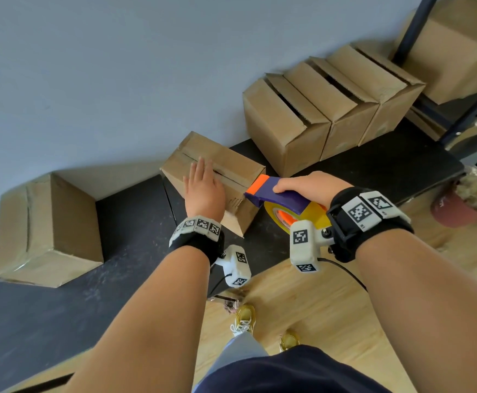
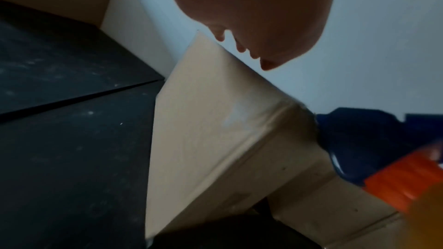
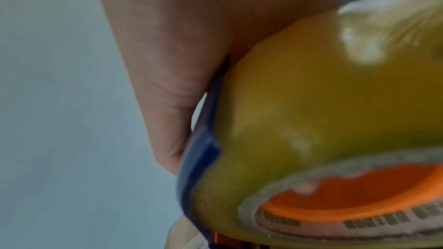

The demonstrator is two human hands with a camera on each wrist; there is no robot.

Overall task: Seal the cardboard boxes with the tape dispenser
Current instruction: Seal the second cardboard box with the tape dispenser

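The left hand (image 1: 204, 191) lies flat, fingers straight, on top of the box (image 1: 233, 167) at the table's (image 1: 61, 302) centre — its flaps' seam shows untaped. The right hand (image 1: 311, 187) grips the dispenser (image 1: 277, 198), fingers curled round it, nose touching the box's 3 o'clock edge — three more boxes (image 1: 330, 106) stand at 1 o'clock.

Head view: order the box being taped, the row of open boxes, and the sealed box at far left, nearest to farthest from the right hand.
From the right hand:
1. Box being taped, just ahead-left, under the left hand.
2. Row of open boxes, beyond, up-right.
3. Sealed box, far left on the table.
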